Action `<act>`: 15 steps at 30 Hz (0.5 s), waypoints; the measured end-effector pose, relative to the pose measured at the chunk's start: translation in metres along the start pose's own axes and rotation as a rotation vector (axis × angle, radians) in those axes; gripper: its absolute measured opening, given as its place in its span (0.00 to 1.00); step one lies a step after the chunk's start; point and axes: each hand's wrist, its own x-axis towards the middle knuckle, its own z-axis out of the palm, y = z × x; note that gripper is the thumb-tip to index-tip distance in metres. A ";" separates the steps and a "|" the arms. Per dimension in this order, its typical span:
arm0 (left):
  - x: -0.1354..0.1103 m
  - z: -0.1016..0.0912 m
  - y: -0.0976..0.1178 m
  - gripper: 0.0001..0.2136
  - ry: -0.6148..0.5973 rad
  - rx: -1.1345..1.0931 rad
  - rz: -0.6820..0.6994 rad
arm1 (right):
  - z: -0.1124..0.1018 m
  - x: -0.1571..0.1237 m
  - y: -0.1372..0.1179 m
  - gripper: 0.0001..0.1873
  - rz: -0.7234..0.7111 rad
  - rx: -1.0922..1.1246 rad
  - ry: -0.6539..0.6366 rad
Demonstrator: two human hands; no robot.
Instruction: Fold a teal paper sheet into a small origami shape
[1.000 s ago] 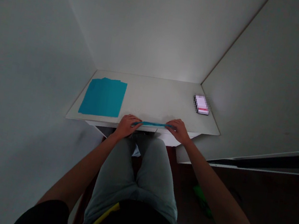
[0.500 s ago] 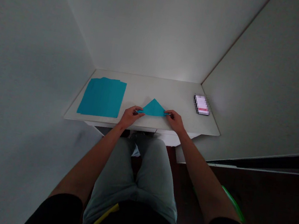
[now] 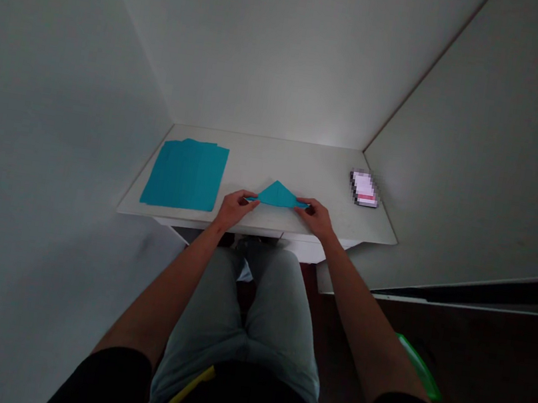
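A folded sheet of blue paper (image 3: pixel 277 194) forms a low triangle near the front edge of the white table, its point facing the far wall. My left hand (image 3: pixel 236 207) pinches its left corner between thumb and fingers. On the opposite side, my right hand (image 3: pixel 316 218) grips the right corner in the same manner. Parts of both corners are hidden by the fingers. To the left of my left hand lies a stack of flat blue paper sheets (image 3: pixel 186 174), slightly fanned out.
The white table (image 3: pixel 276 155) stands against walls at the back and both sides. A phone (image 3: pixel 364 189), blurred by pixelation, rests at its right end. Low on the right is a bright green-edged object (image 3: pixel 419 367), partly behind my arm.
The triangle of folded paper looks a little lower and flatter, its tip slightly nearer to me. Both hands keep their hold on the corners, with only slight shifts.
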 end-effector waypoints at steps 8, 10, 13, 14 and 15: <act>0.000 0.001 0.002 0.21 0.018 0.024 0.013 | 0.000 0.001 -0.002 0.32 0.001 -0.044 -0.001; 0.000 0.001 0.004 0.19 0.038 0.043 0.048 | 0.001 0.001 -0.002 0.32 0.005 -0.043 0.005; 0.000 0.001 0.007 0.16 0.100 0.130 0.132 | 0.002 0.001 -0.002 0.31 0.014 -0.041 0.019; 0.000 0.001 0.007 0.15 0.114 0.162 0.148 | 0.002 0.000 -0.002 0.31 0.017 -0.037 0.025; 0.000 0.001 0.008 0.14 0.118 0.186 0.154 | 0.002 0.000 -0.002 0.31 0.018 -0.033 0.031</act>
